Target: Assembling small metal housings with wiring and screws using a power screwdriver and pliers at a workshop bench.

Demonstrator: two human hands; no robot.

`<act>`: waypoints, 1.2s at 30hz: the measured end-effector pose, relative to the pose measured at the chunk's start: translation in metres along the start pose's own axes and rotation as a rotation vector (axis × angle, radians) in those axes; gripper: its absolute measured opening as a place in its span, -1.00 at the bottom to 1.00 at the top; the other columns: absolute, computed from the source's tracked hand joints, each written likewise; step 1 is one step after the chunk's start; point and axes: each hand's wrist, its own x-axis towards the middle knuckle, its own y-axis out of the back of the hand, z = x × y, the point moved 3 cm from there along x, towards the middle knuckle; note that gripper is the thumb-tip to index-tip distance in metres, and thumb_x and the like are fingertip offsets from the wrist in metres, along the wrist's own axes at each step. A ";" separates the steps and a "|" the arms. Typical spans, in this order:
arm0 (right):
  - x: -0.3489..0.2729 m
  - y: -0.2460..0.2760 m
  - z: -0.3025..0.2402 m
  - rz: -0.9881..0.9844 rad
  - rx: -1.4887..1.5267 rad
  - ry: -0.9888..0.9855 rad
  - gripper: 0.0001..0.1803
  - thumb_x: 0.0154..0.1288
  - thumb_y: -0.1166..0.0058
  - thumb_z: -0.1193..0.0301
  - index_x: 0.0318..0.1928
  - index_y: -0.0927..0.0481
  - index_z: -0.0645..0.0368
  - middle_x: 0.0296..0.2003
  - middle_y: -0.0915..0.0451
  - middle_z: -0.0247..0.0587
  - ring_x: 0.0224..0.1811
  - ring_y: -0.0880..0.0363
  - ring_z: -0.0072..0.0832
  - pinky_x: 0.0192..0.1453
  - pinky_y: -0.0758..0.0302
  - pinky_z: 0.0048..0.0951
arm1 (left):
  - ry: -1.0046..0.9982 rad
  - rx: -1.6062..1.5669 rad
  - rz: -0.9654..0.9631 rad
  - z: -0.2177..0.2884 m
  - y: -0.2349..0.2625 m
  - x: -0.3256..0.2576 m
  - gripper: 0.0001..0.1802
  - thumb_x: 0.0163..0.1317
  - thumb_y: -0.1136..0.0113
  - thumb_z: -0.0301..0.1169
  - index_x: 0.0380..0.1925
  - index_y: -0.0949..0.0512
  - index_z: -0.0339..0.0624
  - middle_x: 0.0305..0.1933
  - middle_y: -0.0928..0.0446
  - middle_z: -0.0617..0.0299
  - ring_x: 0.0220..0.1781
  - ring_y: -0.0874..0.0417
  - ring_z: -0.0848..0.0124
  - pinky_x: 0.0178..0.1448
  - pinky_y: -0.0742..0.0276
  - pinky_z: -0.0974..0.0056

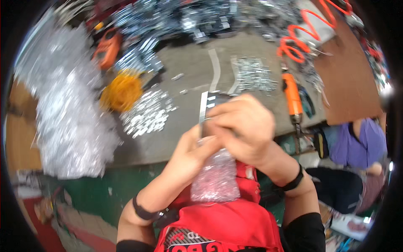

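A clear plastic bubble-wrap bag [215, 180] hangs in front of my red apron [226, 218]. From its upper end sticks out a flat dark part with a bright strip [204, 103]. My left hand [191, 151] is closed at the bag's top and the lower end of the part, thumb laid across. Over the part's upper right side, my right hand [247, 126] is closed with the fingers pinched together against it. Motion blur and my fingers hide the part's middle, so I cannot tell how deep it sits in the bag.
A stack of clear plastic bags [67, 109] covers the left. On the grey table lie yellow bands [122, 91], small metal pieces [149, 111], more metal pieces [255, 74], an orange meter [108, 48] and an orange power screwdriver [291, 96] with a coiled hose [306, 27]. Metal parts [176, 19] heap behind.
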 end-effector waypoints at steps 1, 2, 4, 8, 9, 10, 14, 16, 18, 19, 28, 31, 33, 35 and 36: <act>0.000 0.003 0.002 0.002 -0.020 0.019 -0.81 -0.23 -0.23 0.48 -0.50 -0.51 0.16 -0.44 -0.56 -0.25 -0.40 -0.55 -0.30 -0.33 -0.52 -0.41 | -0.006 0.060 0.040 -0.002 0.001 0.002 -0.68 0.33 -0.14 -0.43 0.05 -0.45 -0.30 -0.02 -0.53 0.21 -0.01 -0.54 0.51 0.03 -0.49 0.37; -0.003 0.005 0.003 -0.048 -0.038 0.001 -0.79 -0.20 -0.24 0.45 -0.45 -0.53 0.15 -0.39 -0.57 -0.22 -0.34 -0.56 -0.27 -0.26 -0.53 -0.34 | 0.037 0.073 0.111 -0.003 -0.001 0.001 -0.68 0.32 -0.15 -0.42 0.04 -0.46 -0.29 -0.02 -0.54 0.20 -0.01 -0.55 0.49 0.02 -0.49 0.37; -0.007 0.002 0.002 -0.049 -0.049 -0.049 -0.71 -0.20 -0.21 0.36 -0.37 -0.56 0.16 -0.29 -0.53 -0.16 -0.19 -0.54 -0.22 -0.19 -0.55 -0.29 | -0.016 0.277 0.134 -0.004 0.016 0.000 -0.62 0.20 -0.18 -0.39 0.02 -0.52 -0.28 -0.02 -0.56 0.18 0.03 -0.58 0.37 0.09 -0.51 0.30; -0.022 -0.020 -0.001 0.003 0.096 -0.157 -0.31 -0.17 -0.34 0.13 -0.03 -0.49 0.27 0.06 -0.43 0.04 0.14 -0.40 -0.08 0.17 -0.37 -0.06 | -0.176 0.445 0.344 0.005 0.033 -0.006 -0.48 0.39 0.03 -0.18 0.23 -0.38 -0.29 0.21 -0.44 0.09 0.21 -0.48 0.31 0.23 -0.44 0.23; -0.028 -0.029 -0.003 0.004 0.143 -0.187 -0.14 -0.18 -0.37 0.06 0.12 -0.42 0.31 0.18 -0.37 0.12 0.24 -0.34 -0.02 0.27 -0.30 -0.01 | -0.276 0.563 0.373 0.021 0.005 -0.023 -0.43 0.43 0.09 -0.13 0.31 -0.30 -0.28 0.31 -0.37 0.07 0.28 -0.43 0.29 0.28 -0.40 0.22; -0.040 -0.027 -0.001 -0.040 0.115 -0.235 0.00 -0.21 -0.39 0.04 0.21 -0.31 0.34 0.25 -0.29 0.17 0.30 -0.28 0.02 0.32 -0.25 -0.01 | 0.022 0.320 0.457 0.030 -0.030 -0.011 -0.37 0.48 0.16 -0.09 0.40 -0.15 -0.26 0.43 -0.20 0.07 0.39 -0.32 0.28 0.39 -0.28 0.19; -0.053 -0.031 0.004 -0.063 0.124 -0.350 0.08 -0.19 -0.38 0.18 0.32 -0.15 0.42 0.34 -0.17 0.25 0.40 -0.16 0.05 0.41 -0.17 -0.06 | 0.076 0.234 0.196 0.017 0.044 0.012 -0.32 0.48 0.15 -0.08 0.42 -0.04 -0.29 0.44 -0.18 0.03 0.41 -0.28 0.22 0.43 -0.22 0.17; -0.050 -0.039 0.004 -0.114 0.220 -0.421 -0.03 -0.11 -0.29 0.32 0.32 -0.15 0.44 0.32 -0.19 0.26 0.40 -0.17 0.01 0.41 -0.20 -0.12 | 0.011 0.671 0.049 0.026 0.057 -0.006 -0.34 0.47 0.08 -0.18 0.40 -0.07 -0.38 0.44 -0.16 -0.01 0.41 -0.27 0.20 0.43 -0.20 0.18; -0.059 -0.032 0.007 -0.183 0.289 -0.600 -0.11 0.00 -0.25 0.28 0.32 -0.20 0.38 0.31 -0.25 0.20 0.34 -0.27 0.01 0.37 -0.27 -0.11 | -0.034 0.905 -0.006 0.035 0.017 -0.007 -0.46 0.39 0.01 -0.37 0.29 -0.23 -0.43 0.25 -0.39 0.00 0.25 -0.42 0.29 0.29 -0.31 0.24; -0.065 -0.017 0.012 -0.113 0.315 -0.650 -0.12 0.05 -0.25 0.23 0.33 -0.21 0.35 0.29 -0.29 0.19 0.32 -0.31 0.02 0.37 -0.29 -0.10 | -0.017 1.018 -0.071 0.045 -0.007 0.006 -0.52 0.33 -0.01 -0.44 0.22 -0.34 -0.40 0.09 -0.54 0.05 0.11 -0.53 0.35 0.16 -0.42 0.29; -0.068 0.008 0.013 -0.195 0.257 -0.582 -0.15 0.07 -0.22 0.35 0.34 -0.20 0.44 0.23 -0.36 0.26 0.23 -0.39 0.07 0.31 -0.32 -0.14 | -0.466 1.635 0.496 0.118 0.033 0.033 -0.80 0.08 -0.27 -0.50 -0.27 -0.62 -0.34 -0.31 -0.65 0.03 -0.23 -0.68 0.16 -0.11 -0.55 0.20; -0.069 0.004 0.015 -0.192 0.294 -0.590 -0.16 0.07 -0.22 0.36 0.34 -0.20 0.44 0.25 -0.34 0.26 0.24 -0.38 0.08 0.31 -0.31 -0.14 | -0.502 1.798 0.620 0.125 0.048 0.057 -0.80 0.02 -0.31 -0.46 -0.32 -0.62 -0.31 -0.29 -0.61 0.02 -0.21 -0.65 0.08 -0.08 -0.53 0.13; -0.068 0.005 0.016 -0.210 0.307 -0.573 -0.16 0.07 -0.21 0.37 0.34 -0.19 0.44 0.25 -0.33 0.26 0.24 -0.38 0.08 0.32 -0.31 -0.14 | -0.493 1.858 0.657 0.121 0.052 0.073 -0.79 0.00 -0.34 -0.43 -0.35 -0.62 -0.28 -0.28 -0.59 0.02 -0.19 -0.63 0.06 -0.05 -0.52 0.11; -0.068 0.006 0.018 -0.210 0.295 -0.578 -0.16 0.07 -0.21 0.38 0.34 -0.19 0.44 0.25 -0.34 0.25 0.24 -0.38 0.07 0.32 -0.30 -0.14 | -0.488 2.141 0.614 0.108 0.053 0.100 -0.79 -0.03 -0.36 -0.40 -0.34 -0.65 -0.17 -0.25 -0.56 0.03 -0.17 -0.62 0.10 -0.03 -0.49 0.10; -0.068 0.006 0.018 -0.211 0.293 -0.586 -0.16 0.07 -0.21 0.38 0.34 -0.19 0.44 0.25 -0.34 0.25 0.24 -0.38 0.07 0.32 -0.30 -0.14 | -0.485 2.140 0.606 0.106 0.059 0.110 -0.79 -0.03 -0.36 -0.40 -0.34 -0.65 -0.17 -0.25 -0.56 0.03 -0.17 -0.62 0.10 -0.03 -0.49 0.10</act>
